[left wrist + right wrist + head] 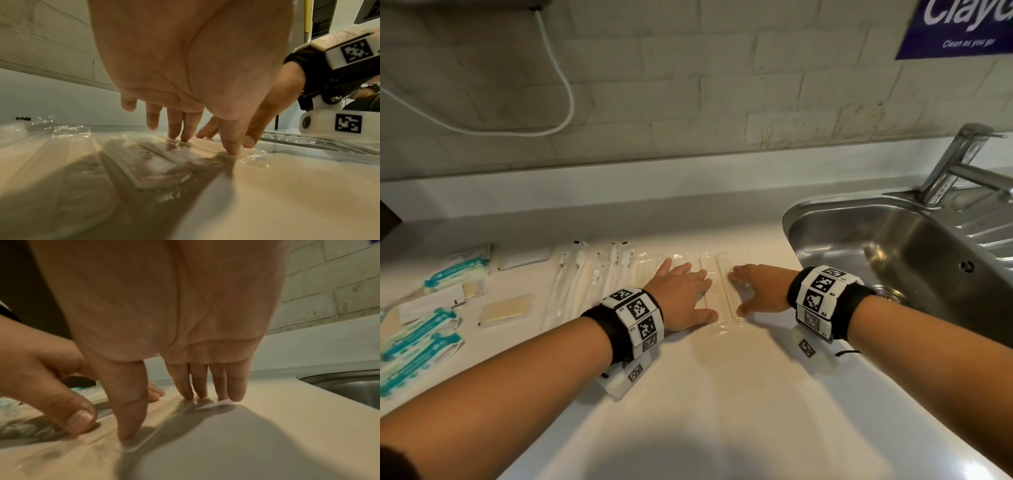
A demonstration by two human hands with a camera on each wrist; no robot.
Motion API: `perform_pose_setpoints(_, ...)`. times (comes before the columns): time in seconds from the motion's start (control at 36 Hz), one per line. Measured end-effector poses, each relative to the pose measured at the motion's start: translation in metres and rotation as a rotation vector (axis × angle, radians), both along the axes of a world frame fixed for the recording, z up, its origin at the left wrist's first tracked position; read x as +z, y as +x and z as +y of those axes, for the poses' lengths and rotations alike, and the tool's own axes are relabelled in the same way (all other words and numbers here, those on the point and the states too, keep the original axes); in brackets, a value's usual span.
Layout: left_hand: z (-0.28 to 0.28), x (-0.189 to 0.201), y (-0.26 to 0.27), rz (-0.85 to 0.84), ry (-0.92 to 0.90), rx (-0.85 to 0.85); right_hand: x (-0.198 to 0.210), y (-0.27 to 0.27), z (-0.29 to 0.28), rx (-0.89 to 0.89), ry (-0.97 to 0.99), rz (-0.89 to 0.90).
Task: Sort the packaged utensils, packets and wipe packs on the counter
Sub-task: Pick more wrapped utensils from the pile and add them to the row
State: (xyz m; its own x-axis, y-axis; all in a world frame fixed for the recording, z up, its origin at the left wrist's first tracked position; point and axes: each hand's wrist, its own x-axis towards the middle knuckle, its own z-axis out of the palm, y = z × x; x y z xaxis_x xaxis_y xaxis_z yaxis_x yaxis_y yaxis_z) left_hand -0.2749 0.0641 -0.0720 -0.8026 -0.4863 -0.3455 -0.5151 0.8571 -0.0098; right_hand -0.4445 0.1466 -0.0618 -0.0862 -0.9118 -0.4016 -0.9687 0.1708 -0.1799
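A row of clear-wrapped white utensils [599,284] lies across the white counter [722,394]. The rightmost wrapped utensil [720,291] lies between my two hands. My left hand [685,298] presses flat on its left side, fingers straight; in the left wrist view its fingertips [185,136] touch the crinkled wrap [156,164]. My right hand [753,291] touches the pack's right edge with straight fingertips [189,394] and thumb [127,431]. Teal wipe packs [421,346] and yellowish packets [505,310] lie at the far left.
A steel sink [893,260] with a tap [959,161] opens just right of my right hand. A tiled wall [688,85] with a hanging white cable [558,78] backs the counter. A blue sign [959,27] hangs upper right.
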Motion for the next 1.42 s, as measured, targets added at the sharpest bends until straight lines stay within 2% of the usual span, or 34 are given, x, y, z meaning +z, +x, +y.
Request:
perform_pose_setpoints(0.22,-0.011,0.006,0.01,0.11,0.021,0.082,0.008,0.004,-0.005,0.008,-0.058,-0.021)
perform_pose_setpoints(0.47,-0.017,0.001,0.034,0.018,-0.013,0.09,-0.004,0.036,-0.007,0.173,-0.098,0.069)
perform_pose_setpoints(0.56,-0.016,0.001,0.033,0.038,-0.009,0.086,-0.01,0.04,-0.007,0.161,-0.151,0.08)
perform_pose_setpoints(1.03,-0.02,-0.001,0.027,0.036,0.008,0.085,-0.002,0.038,-0.008,0.093,-0.007,0.017)
perform_pose_setpoints(1.22,-0.028,0.007,0.044,0.16,0.009,0.13,0.001,0.049,-0.009,0.099,-0.141,0.015)
perform_pose_setpoints(1.42,-0.022,0.005,0.063,0.06,0.018,0.082,-0.008,0.062,-0.023,0.187,-0.074,0.061)
